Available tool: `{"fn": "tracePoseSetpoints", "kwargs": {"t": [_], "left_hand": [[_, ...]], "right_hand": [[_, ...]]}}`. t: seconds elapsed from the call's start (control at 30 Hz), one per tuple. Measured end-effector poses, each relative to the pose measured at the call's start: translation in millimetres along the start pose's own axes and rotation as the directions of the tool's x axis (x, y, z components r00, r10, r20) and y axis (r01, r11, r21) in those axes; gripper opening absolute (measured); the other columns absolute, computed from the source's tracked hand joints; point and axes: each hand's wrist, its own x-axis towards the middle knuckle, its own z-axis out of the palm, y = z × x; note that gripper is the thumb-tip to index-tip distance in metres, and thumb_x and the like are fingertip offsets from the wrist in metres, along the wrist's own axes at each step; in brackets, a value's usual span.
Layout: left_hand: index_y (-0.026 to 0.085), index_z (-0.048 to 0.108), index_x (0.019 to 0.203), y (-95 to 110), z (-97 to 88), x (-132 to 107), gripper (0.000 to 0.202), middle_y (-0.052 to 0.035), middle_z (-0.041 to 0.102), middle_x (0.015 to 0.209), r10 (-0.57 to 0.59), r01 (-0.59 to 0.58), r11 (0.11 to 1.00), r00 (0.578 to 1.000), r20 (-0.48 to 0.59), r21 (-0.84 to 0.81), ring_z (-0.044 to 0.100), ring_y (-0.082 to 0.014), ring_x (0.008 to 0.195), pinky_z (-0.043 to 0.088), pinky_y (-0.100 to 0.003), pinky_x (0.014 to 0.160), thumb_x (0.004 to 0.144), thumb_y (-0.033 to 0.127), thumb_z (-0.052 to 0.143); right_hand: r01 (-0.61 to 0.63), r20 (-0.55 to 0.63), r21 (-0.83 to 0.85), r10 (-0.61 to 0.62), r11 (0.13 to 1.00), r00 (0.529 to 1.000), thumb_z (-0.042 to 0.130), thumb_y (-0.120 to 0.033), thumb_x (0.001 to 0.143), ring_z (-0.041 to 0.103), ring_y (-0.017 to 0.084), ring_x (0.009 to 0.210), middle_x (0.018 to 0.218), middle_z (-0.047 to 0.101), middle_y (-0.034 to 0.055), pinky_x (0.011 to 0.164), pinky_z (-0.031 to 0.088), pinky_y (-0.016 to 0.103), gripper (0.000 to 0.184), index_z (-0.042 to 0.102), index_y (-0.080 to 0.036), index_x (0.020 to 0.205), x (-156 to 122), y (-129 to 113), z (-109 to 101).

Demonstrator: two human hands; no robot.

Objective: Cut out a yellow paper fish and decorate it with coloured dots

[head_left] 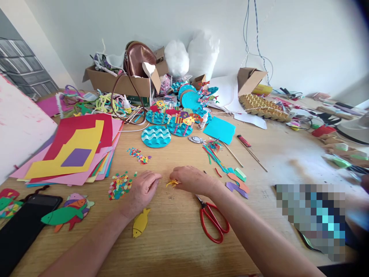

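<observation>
My left hand (pixel 144 188) rests over the table with its fingers pressed together; whether anything is pinched in it is hidden. It is beside a pile of coloured paper dots (pixel 121 184). Under the curled fingers of my right hand (pixel 191 179) are thin yellow paper scraps (pixel 172 183). A yellow paper fish (pixel 140 223) with drawn lines lies below my left wrist. Red-handled scissors (pixel 215 223) lie near my right forearm, their blades partly covered by it. Small confetti pieces (pixel 140 155) are scattered beyond my left hand.
Coloured sheets (pixel 75 150) are stacked at left, above a phone (pixel 40 204) and several paper fish (pixel 65 214). Blue wavy discs (pixel 156 136), a glue bottle (pixel 202 120) and a turquoise sheet (pixel 220 130) lie ahead. Paper offcuts (pixel 238 184) and sticks (pixel 253 154) sit right.
</observation>
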Motion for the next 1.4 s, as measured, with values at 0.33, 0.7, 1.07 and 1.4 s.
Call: {"fn": "tracePoseSetpoints", "kwargs": {"t": [0.33,0.7,1.07,1.4], "left_hand": [[0.016,0.06,0.087,-3,1.1,-2,0.018,-0.0039,0.065,0.077,-0.003,0.003,1.0,1.0,0.011,0.001,0.06,-0.0145,0.074,0.048,-0.027,0.068,0.082,0.008,0.044],[0.017,0.06,0.088,-2,1.7,-1,0.019,-0.0032,0.064,0.077,-0.014,0.014,1.0,1.0,0.013,-0.003,0.06,-0.0138,0.073,0.048,-0.025,0.068,0.083,0.008,0.044],[0.019,0.061,0.083,-6,4.0,-2,0.019,-0.0024,0.066,0.074,0.017,-0.017,1.0,0.999,-0.051,-0.002,0.062,-0.014,0.069,0.05,-0.024,0.065,0.082,0.012,0.043],[0.019,0.061,0.082,-2,1.9,1,0.019,-0.0014,0.067,0.069,0.028,-0.028,1.0,0.998,-0.058,0.01,0.064,-0.0139,0.063,0.051,-0.023,0.06,0.082,0.016,0.043]], "right_hand": [[-0.04,-0.007,-0.02,0.04,0.999,0.999,0.049,-0.017,0.081,0.064,0.022,0.084,0.09,0.068,0.0109,0.067,0.045,0.027,0.018,0.065,-0.013,0.089,9,-3,16],[-0.08,-0.02,-0.005,0.079,0.997,0.997,0.043,-0.011,0.084,0.065,0.024,0.081,0.087,0.068,0.0143,0.066,0.047,0.028,0.021,0.063,-0.01,0.09,5,-9,22],[-0.07,-0.101,0.218,0.094,0.973,0.99,0.048,-0.014,0.079,0.062,0.016,0.077,0.084,0.069,0.0094,0.066,0.042,0.021,0.018,0.066,-0.012,0.084,1,-10,17],[-0.346,-0.236,0.395,0.458,0.851,0.857,0.041,-0.019,0.084,0.058,0.008,0.066,0.076,0.065,0.0001,0.056,0.039,0.016,0.021,0.06,-0.014,0.09,-45,79,-5]]}}
